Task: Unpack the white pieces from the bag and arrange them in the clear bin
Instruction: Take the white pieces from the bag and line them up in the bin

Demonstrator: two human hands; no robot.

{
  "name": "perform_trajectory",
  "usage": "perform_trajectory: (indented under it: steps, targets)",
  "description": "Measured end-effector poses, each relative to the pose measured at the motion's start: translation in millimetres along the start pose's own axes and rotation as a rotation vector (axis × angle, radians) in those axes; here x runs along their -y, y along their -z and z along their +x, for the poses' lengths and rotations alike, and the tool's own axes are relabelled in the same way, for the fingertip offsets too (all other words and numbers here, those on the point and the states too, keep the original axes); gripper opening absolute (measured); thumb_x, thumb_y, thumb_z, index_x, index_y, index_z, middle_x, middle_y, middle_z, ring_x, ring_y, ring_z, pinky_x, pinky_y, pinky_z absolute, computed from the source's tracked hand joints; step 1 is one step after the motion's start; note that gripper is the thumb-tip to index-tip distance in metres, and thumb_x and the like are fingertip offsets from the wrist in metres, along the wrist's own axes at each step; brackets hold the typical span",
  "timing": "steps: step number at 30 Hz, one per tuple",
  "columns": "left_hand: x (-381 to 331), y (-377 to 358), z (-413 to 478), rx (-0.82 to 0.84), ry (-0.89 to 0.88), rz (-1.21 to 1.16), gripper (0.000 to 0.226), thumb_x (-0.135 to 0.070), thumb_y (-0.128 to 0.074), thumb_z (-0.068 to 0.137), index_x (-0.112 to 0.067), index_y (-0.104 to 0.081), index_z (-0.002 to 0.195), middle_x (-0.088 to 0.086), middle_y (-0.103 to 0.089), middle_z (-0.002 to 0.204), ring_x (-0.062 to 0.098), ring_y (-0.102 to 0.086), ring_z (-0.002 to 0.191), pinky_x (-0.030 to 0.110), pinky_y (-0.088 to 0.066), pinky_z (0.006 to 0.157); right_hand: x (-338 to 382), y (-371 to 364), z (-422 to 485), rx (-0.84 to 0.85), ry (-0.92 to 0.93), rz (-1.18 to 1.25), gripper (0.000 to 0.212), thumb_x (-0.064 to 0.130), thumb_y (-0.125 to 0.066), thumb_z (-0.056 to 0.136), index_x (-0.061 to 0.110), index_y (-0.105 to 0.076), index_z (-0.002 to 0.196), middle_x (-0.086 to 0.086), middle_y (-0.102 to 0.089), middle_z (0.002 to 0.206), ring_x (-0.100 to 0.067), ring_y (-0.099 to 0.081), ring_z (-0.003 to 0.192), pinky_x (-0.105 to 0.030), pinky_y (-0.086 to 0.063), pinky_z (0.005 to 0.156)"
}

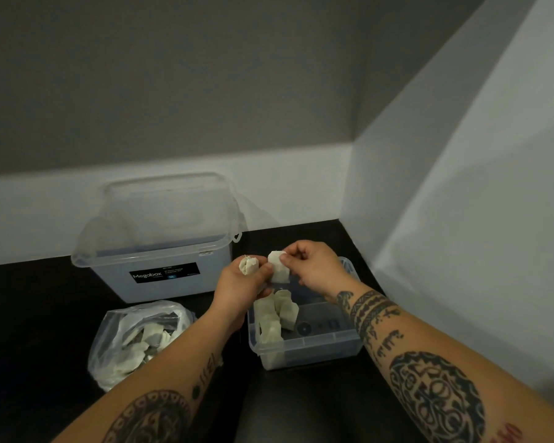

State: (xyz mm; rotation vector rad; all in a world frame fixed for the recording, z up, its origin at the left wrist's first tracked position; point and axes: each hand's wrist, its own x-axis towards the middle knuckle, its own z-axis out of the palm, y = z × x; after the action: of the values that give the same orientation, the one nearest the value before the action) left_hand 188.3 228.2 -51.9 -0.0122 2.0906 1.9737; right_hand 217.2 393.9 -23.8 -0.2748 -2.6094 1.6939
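My left hand (242, 284) grips a small bunch of white pieces (248, 265) above the small clear bin (304, 354). My right hand (315, 266) pinches the top of one white piece (279, 268) that hangs between both hands. Several white pieces (275, 316) stand upright along the bin's left side. A clear plastic bag (138, 338) with several more white pieces lies open to the left of the bin.
A larger clear lidded box (160, 251) with a black Megabox label stands at the back left against the white wall. Everything rests on a black surface (301, 407). A white wall closes off the right side.
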Motion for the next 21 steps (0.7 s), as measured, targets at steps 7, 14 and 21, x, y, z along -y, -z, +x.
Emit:
perform_trajectory:
  steps: [7, 14, 21]
  targets:
    - [15.2, 7.2, 2.1, -0.092, -0.008, 0.134, 0.005, -0.021, -0.071, 0.097, -0.020, -0.073, 0.101, 0.009, -0.073, 0.094, 0.022, -0.072, 0.088, 0.032, -0.062, 0.071, -52.5, -8.5, 4.8, 0.167, -0.320, -0.323, 0.010, 0.018, -0.068, 0.095, 0.020, -0.069, 0.105, -0.002, -0.070, 0.103, -0.016, -0.069, 0.093, -0.036, -0.061, 0.089]
    - [13.9, 6.2, 1.1, -0.100, -0.006, 0.153, 0.005, -0.020, -0.068, 0.098, -0.018, -0.072, 0.100, 0.006, -0.072, 0.093, 0.017, -0.070, 0.084, 0.019, -0.054, 0.060, -82.0, -27.6, 18.2, 0.209, -0.545, -0.284, 0.031, 0.020, -0.067, 0.094, 0.011, -0.067, 0.124, -0.009, -0.069, 0.120, -0.016, -0.064, 0.097, -0.032, -0.055, 0.089]
    - [14.3, 5.3, 2.2, -0.111, 0.004, 0.157, 0.004, -0.018, -0.070, 0.097, -0.019, -0.074, 0.097, 0.005, -0.073, 0.089, 0.016, -0.070, 0.082, 0.019, -0.055, 0.059, -75.3, -36.2, 31.6, 0.154, -0.793, -0.042, 0.020, 0.010, -0.070, 0.092, 0.006, -0.063, 0.110, -0.012, -0.068, 0.102, -0.023, -0.070, 0.090, -0.032, -0.063, 0.077]
